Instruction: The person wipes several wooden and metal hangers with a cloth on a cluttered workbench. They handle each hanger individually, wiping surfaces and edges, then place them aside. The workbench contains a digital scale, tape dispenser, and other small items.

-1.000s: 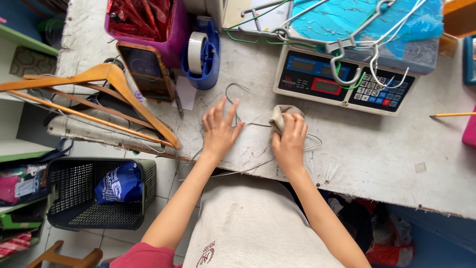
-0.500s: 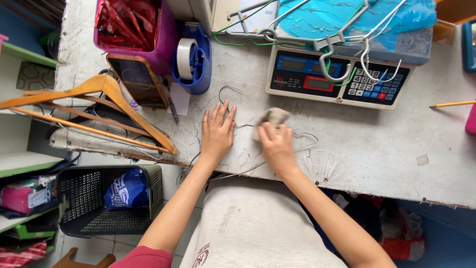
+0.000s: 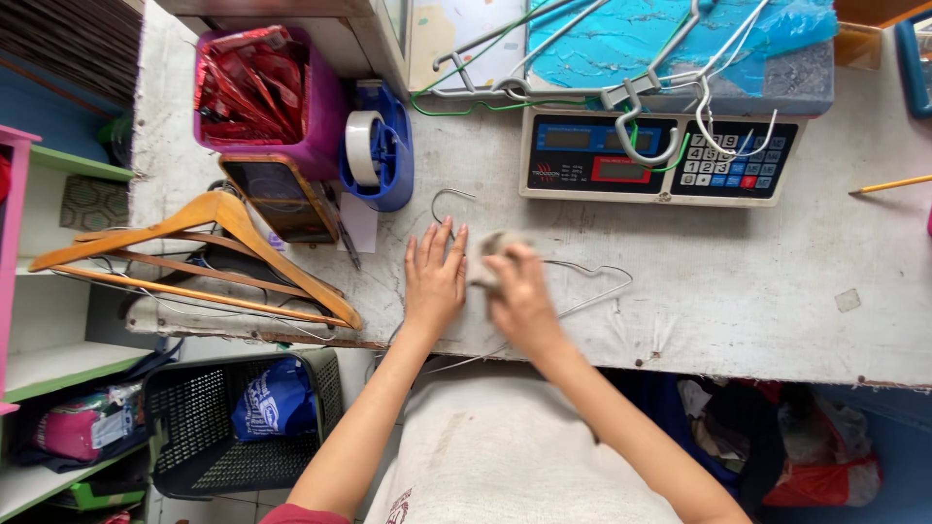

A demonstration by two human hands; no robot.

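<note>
We see even, bright daylight with soft shadows and no glare; our right hand (image 3: 522, 299) is motion-blurred, and the edges bend slightly.

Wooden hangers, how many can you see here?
2, stacked at the table's left edge: the upper light brown wooden hanger overlaps a lower wooden hanger. More could be hidden underneath.

Laundry shop counter: weighing scale (image 3: 660, 157), hangers (image 3: 194, 254), tape dispenser (image 3: 377, 150).
</note>
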